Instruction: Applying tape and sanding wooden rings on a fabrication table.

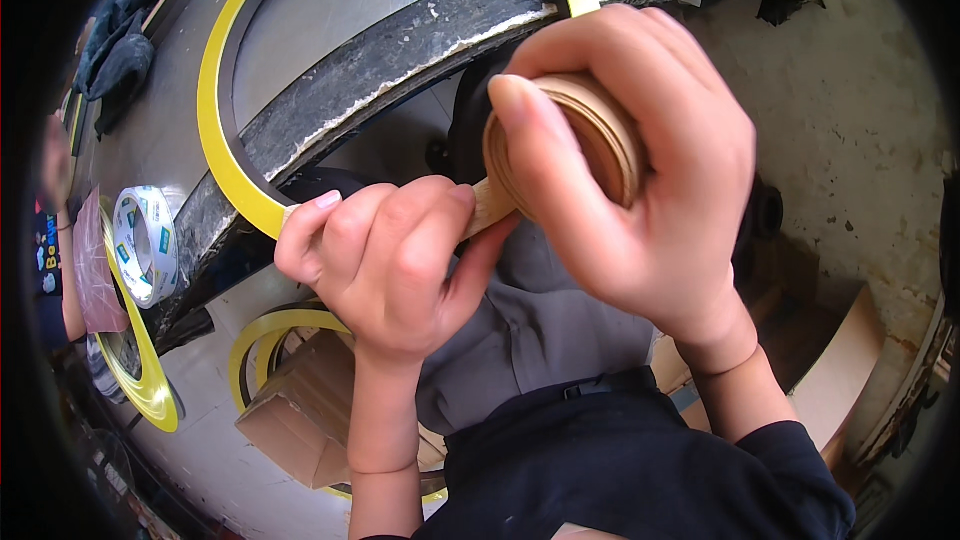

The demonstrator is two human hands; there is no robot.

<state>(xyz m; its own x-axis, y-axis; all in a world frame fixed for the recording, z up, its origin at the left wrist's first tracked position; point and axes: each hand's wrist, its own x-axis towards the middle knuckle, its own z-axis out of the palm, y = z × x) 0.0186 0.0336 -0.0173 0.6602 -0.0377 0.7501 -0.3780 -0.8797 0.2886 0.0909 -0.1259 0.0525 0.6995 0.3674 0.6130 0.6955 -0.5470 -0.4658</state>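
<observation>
A large yellow ring (210,100) with a dark inner face rests partly over the worktable's edge. My left hand (385,265) is closed around the ring's near left part, its fingers folded over it. From there a short tan strip (490,208) runs to a roll of brown tape (628,162). My right hand (660,140) grips that roll, thumb on one side and fingers curled over the top. The roll hangs beside the ring's near right part, where my hand hides the ring. My left fingers cover the spot where strip and ring meet.
The metal worktable (330,5) has a worn dark edge. A white tape roll (165,265) stands at left, near more yellow rings (150,380). Below are a cardboard box (300,405) and further rings. Another person's arm (70,280) shows at far left. Dark cloth (115,55) lies behind.
</observation>
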